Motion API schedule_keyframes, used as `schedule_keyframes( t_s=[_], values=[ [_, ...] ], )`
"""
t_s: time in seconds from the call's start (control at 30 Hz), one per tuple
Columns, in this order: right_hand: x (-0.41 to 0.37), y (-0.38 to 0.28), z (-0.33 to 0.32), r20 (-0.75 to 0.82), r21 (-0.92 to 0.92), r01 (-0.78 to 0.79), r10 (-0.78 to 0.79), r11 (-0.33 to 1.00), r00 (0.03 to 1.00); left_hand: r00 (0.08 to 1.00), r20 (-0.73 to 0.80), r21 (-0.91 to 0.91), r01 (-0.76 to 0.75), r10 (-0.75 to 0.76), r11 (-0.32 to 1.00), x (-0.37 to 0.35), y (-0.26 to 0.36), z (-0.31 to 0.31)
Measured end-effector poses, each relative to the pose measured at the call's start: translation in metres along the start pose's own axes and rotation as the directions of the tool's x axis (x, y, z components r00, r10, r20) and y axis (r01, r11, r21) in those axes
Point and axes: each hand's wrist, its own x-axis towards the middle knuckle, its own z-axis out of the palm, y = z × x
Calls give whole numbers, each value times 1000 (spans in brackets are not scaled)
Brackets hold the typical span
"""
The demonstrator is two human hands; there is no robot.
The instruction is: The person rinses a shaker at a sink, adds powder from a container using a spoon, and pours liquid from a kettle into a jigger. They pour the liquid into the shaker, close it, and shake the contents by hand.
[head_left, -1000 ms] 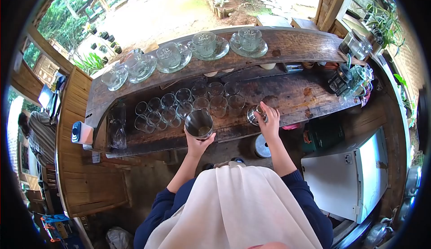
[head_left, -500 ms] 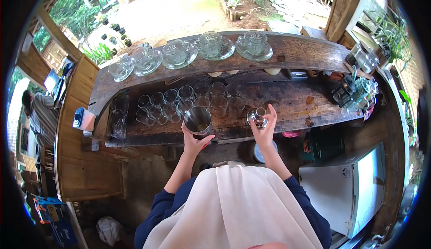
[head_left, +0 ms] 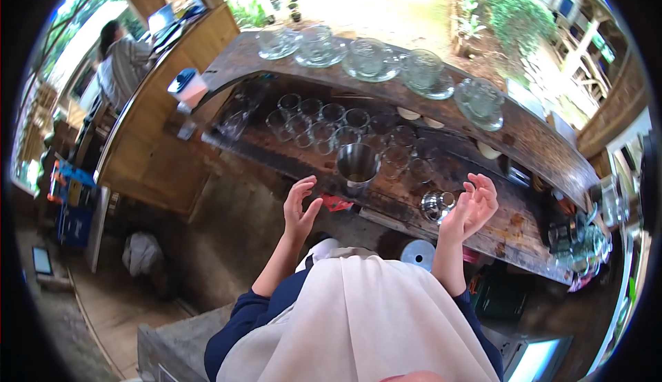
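If lifted, likely light and stiff: metal tumbler (head_left: pixel 358 163), thin-looking wall, wide mouth facing up. Stands upright on the wooden shelf (head_left: pixel 500 220), near the front edge. Contents, if any: cannot tell. Probably slippery where smooth or wet; hard to break, apt to dent. Best hold: round the outer wall below the rim, thumb opposite fingers.

Second item, small metal piece (head_left: pixel 436 207): shiny, rounded body, narrower end. Rests on the same shelf, right of the tumbler and apart from it. Likely stiff, light and prone to slide or roll; best taken by the sides, between thumb and fingertips.

Glassware, judged fragile: clear glasses (head_left: pixel 321 136), grouped beside and behind the tumbler; glass cups on saucers (head_left: pixel 372 59), in a row along the upper ledge (head_left: pixel 541 144).

Left hand (head_left: pixel 299 211): empty, left of the tumbler, not touching. Fingers parted and lightly bent, thumb apart.

Right hand (head_left: pixel 471 211): raised just beside the small metal piece. Fingers loosely spread and bent, nothing visible in grasp; contact with the piece, cannot tell.

Forearms: extended forward from dark sleeves (head_left: pixel 234 323).
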Motion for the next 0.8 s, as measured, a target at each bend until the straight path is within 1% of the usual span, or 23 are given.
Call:
schedule_keyframes(
  t_s=[0.03, 0.07, 0.13, 0.17, 0.2, 0.27, 0.3, 0.37, 0.4, 0.43, 0.47, 0.5, 0.57, 0.6, 0.67, 0.7, 0.73, 0.8],
  values=[
    [0, -5, 10, 9, 45, -27, 26, 999, 1000, 996, -73, -17, -48, 47, 999, -3, 5, 0],
    [0, -4, 13, 28, 68, -33, 31, 997, 999, 994, -100, -5, -50, 50, 999, -5, 9, -6],
    [0, -3, 20, 201, 64, -39, 26, 997, 979, 994, -96, 145, -40, 55, 989, -8, 15, -20],
    [0, -3, 26, 213, 100, -62, 39, 993, 976, 985, -167, 124, -28, 49, 992, -8, 18, -21],
    [0, -2, 30, 227, 116, -67, 39, 991, 973, 981, -187, 133, -26, 51, 991, -8, 18, -24],
    [-1, 2, 36, 315, 165, -105, 48, 981, 948, 956, -292, 9, 10, -7, 1000, -8, 17, -32],
    [-1, 1, 41, 343, 141, -103, 49, 985, 938, 952, -305, 13, 8, -4, 1000, -8, 14, -40],
    [4, 2, 44, 369, 181, -103, 30, 978, 929, 960, -276, 108, 80, -48, 991, -6, 12, -57],
    [6, 1, 48, 387, 210, -106, 17, 972, 922, 958, -285, 106, 79, -46, 991, -3, 15, -58],
    [10, 0, 56, 342, 250, -98, 7, 963, 940, 945, -324, 113, 91, -50, 989, 1, 19, -59],
    [13, -5, 63, 346, 252, -98, 5, 963, 938, 931, -361, 120, 103, -53, 987, 5, 24, -61],
    [15, -10, 70, 396, 241, -91, -13, 966, 918, 930, -363, 119, 101, -51, 988, 8, 21, -67],
    [18, -19, 86, 490, 220, -69, -49, 973, 871, 944, -325, 195, 116, -47, 974, 17, 17, -81],
    [20, -23, 95, 535, 213, -57, -67, 975, 842, 944, -328, 196, 111, -42, 974, 24, 17, -89],
    [20, -29, 118, 622, 203, -38, -99, 978, 777, 956, -274, 336, -11, 109, 942, 36, 17, -105],
    [18, -33, 131, 656, 171, -55, -72, 984, 751, 955, -280, 339, 6, 95, 941, 41, 17, -115],
    [16, -39, 146, 659, 177, -57, -75, 983, 749, 953, -286, 342, 7, 96, 940, 46, 14, -128],
    [12, -53, 180, 726, 26, -75, 33, 997, 687, 951, -256, 330, -84, 175, 940, 60, 8, -152]
  ],
)
